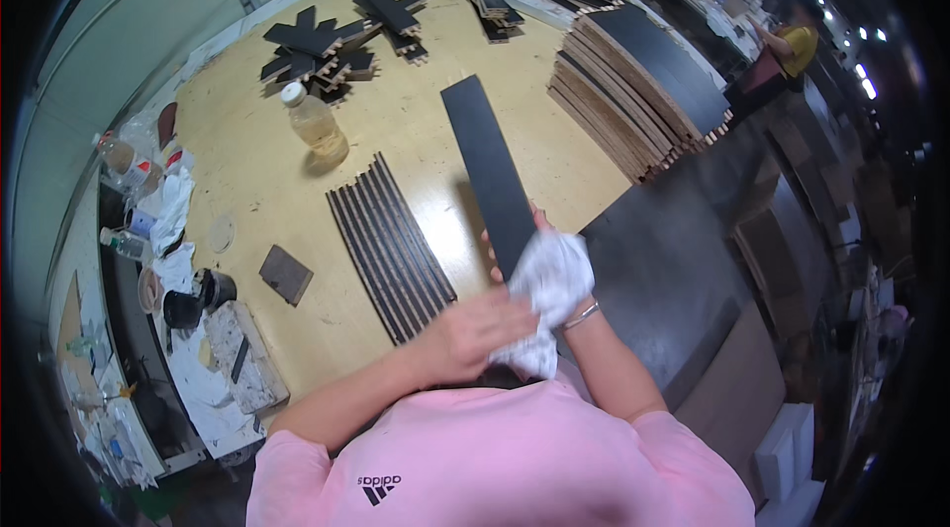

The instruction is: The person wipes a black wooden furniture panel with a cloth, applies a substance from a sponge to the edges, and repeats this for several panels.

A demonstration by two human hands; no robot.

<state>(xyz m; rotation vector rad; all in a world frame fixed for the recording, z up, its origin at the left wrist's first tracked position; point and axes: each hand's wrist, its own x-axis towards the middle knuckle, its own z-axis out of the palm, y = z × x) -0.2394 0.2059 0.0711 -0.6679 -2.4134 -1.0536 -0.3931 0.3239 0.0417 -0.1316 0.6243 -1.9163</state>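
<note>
A long black board (487,161) is tilted up in front of me, pointing away over the table. My right hand (539,219) grips its near end from beneath, fingers showing at the left edge and thumb at the right. A crumpled white cloth (556,275) lies over the near end and hides much of that hand. My left hand (475,334), slightly blurred, is closed on the cloth's left side. Just left of the board, a row of narrow dark strips (391,250) lies side by side on the table.
Black pieces (317,52) are heaped at the far left, near a bottle of yellowish liquid (317,126). A stack of dark panels (633,82) stands at the right. A small dark square (286,276) and black cups (183,309) lie left. Another person (787,47) is far right.
</note>
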